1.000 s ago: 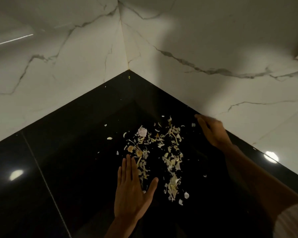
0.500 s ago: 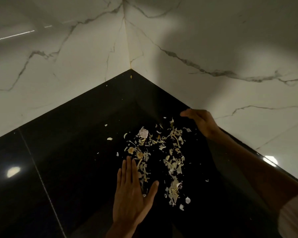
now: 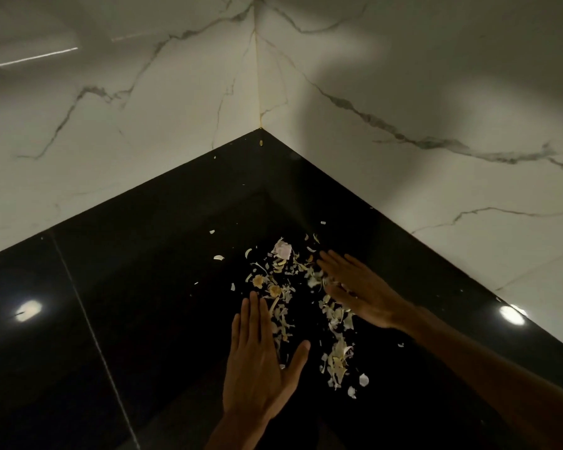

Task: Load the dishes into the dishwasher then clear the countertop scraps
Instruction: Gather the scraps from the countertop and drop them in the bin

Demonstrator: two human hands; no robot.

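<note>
Head view: white veined marble walls [image 3: 150, 131] meet in a corner above the glossy black bench [image 3: 117, 287]. The left hand [image 3: 260, 362] lies flat with fingers straight and thumb spread, at the left edge of the scraps [image 3: 303, 303]. The right hand [image 3: 358, 287], fingers extended, seems to touch the pile's right side; motion blur hides contact. Pale peelings lie between both hands, stray flecks around.

Glossy black stone countertop [image 3: 143, 287], polished veined marble walls [image 3: 143, 141], papery scraps [image 3: 283, 306]
</note>
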